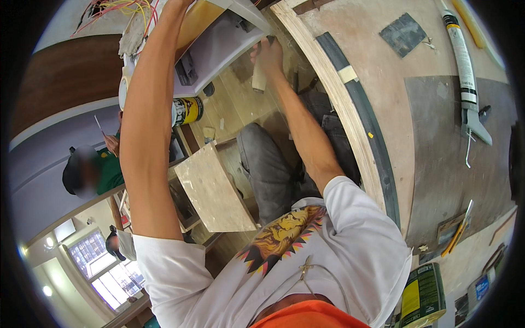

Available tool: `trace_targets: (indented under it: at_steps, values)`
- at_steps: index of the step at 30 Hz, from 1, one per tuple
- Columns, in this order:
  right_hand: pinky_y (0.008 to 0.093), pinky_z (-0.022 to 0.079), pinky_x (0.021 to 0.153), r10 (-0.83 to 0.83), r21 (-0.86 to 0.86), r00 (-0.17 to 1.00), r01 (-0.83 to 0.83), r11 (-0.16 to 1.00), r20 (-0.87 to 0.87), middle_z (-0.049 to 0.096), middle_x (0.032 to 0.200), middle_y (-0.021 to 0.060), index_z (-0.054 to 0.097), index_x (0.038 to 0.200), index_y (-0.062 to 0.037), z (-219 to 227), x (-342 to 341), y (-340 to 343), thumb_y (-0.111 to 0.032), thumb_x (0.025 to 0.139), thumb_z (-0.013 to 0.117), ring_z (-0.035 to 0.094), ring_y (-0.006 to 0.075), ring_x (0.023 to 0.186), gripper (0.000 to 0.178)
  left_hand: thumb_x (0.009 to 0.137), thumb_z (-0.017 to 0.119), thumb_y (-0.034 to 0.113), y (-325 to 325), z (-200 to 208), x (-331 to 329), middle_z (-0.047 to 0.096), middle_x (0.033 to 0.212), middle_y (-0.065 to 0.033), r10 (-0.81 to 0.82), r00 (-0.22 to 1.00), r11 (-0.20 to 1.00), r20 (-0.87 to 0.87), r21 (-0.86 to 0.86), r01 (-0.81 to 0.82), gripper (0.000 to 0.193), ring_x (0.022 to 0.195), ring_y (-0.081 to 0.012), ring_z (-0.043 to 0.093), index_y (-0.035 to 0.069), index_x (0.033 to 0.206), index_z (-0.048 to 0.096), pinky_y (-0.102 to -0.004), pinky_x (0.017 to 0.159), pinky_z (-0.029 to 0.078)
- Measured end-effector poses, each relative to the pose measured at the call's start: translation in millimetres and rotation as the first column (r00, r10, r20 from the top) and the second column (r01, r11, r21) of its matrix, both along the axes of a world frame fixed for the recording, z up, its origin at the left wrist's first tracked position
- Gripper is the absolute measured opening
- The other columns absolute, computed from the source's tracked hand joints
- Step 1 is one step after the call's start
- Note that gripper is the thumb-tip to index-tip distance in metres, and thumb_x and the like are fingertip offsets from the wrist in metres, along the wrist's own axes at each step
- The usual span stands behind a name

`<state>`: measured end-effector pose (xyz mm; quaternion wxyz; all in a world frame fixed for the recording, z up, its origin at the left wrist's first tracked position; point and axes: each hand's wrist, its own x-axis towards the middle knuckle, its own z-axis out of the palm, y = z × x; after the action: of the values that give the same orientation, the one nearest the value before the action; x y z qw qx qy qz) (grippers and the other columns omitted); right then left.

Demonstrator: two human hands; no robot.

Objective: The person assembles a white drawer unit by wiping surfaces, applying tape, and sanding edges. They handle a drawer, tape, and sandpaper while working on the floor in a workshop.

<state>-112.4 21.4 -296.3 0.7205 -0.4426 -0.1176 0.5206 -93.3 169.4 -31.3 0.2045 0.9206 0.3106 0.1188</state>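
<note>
White cabinet panel (219, 52) fills the upper middle of the head view, tilted, with a dark metal fitting fixed to its face. The right hand (267, 54) sits just right of the panel's lower edge, its grip clenched around a pale cylindrical handle (258, 78) that points down from the fist. The left hand (178, 4) reaches up past the panel's top left corner and runs out of the picture, so I cannot tell whether its grip is closed or released; the left forearm crosses in front of the panel's left side. A yellow and black can (187, 110) lies on its side just below the panel. Further below the panel, a beige tile slab (214, 192) rests at a slant near the person's grey-trousered knee. Well to the right of the panel lies a plywood worktop (383, 82) carrying a caulking gun (465, 76). Far below and to the left of the panel, another person in green (104, 167) is seen.
</note>
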Motion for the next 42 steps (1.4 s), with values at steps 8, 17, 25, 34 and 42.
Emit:
trace_targets:
  at_steps: [8, 17, 25, 34, 42]
  values:
    - [0.0315, 0.057, 0.055, -0.05, -0.004, 0.993, 0.05, 0.999, -0.103, 0.062, 0.091, 0.0085, 0.05, 0.113, -0.0014, 5.5, -11.3, -6.7, -0.022, 0.11, 0.042, 0.065, 0.0164, 0.063, 0.022, 0.103, 0.055, 0.037, 8.7, -0.2, -7.6, 0.072, 0.118, -0.0175, -0.012, 1.0, 1.0, 0.014, -0.002, 0.012, 0.057, 0.114, -0.0253, 0.067, -0.002, 0.144, 0.054, -0.0359, 0.1, 0.049]
    - [0.0293, 0.054, 0.049, -0.087, 0.01, 0.99, 0.089, 0.996, -0.114, 0.06, 0.087, 0.0075, 0.049, 0.119, -0.0013, 7.5, -12.8, -4.8, -0.02, 0.109, 0.041, 0.062, 0.0153, 0.059, 0.023, 0.106, 0.054, 0.04, -3.4, 5.1, -10.0, 0.074, 0.111, -0.0132, -0.003, 0.999, 0.997, -0.034, 0.071, 0.006, 0.053, 0.109, -0.021, 0.068, 0.0, 0.14, 0.059, -0.0345, 0.099, 0.049]
    - [0.0332, 0.054, 0.05, -0.051, -0.006, 0.991, 0.051, 0.999, -0.127, 0.061, 0.086, 0.0077, 0.051, 0.109, -0.0018, 6.4, -5.6, -1.4, -0.018, 0.107, 0.044, 0.063, 0.0182, 0.059, 0.018, 0.106, 0.056, 0.039, -3.0, 2.9, -6.4, 0.074, 0.114, -0.0145, -0.015, 0.999, 0.999, -0.035, 0.049, 0.017, 0.052, 0.11, -0.0218, 0.068, 0.0, 0.14, 0.059, -0.0346, 0.098, 0.05]
    - [0.0306, 0.055, 0.052, -0.087, -0.036, 0.995, 0.085, 0.996, -0.057, 0.063, 0.089, 0.0091, 0.043, 0.133, 0.0025, 8.3, -6.2, -4.6, -0.021, 0.108, 0.043, 0.064, 0.0165, 0.06, 0.035, 0.106, 0.055, 0.037, -5.0, 7.8, -7.7, 0.073, 0.116, -0.0164, 0.005, 1.0, 0.997, -0.024, 0.074, -0.004, 0.052, 0.113, -0.0235, 0.067, -0.002, 0.141, 0.058, -0.036, 0.1, 0.049]
    - [0.0328, 0.053, 0.051, -0.092, -0.061, 0.995, 0.089, 0.994, -0.043, 0.062, 0.085, 0.0094, 0.052, 0.111, 0.0005, 12.3, -4.3, -1.9, -0.018, 0.107, 0.045, 0.063, 0.017, 0.061, 0.02, 0.106, 0.053, 0.04, -9.4, 8.7, -6.9, 0.074, 0.111, -0.0149, 0.012, 1.0, 0.999, -0.022, 0.041, -0.011, 0.054, 0.11, -0.0226, 0.066, 0.0, 0.142, 0.057, -0.0354, 0.1, 0.048]
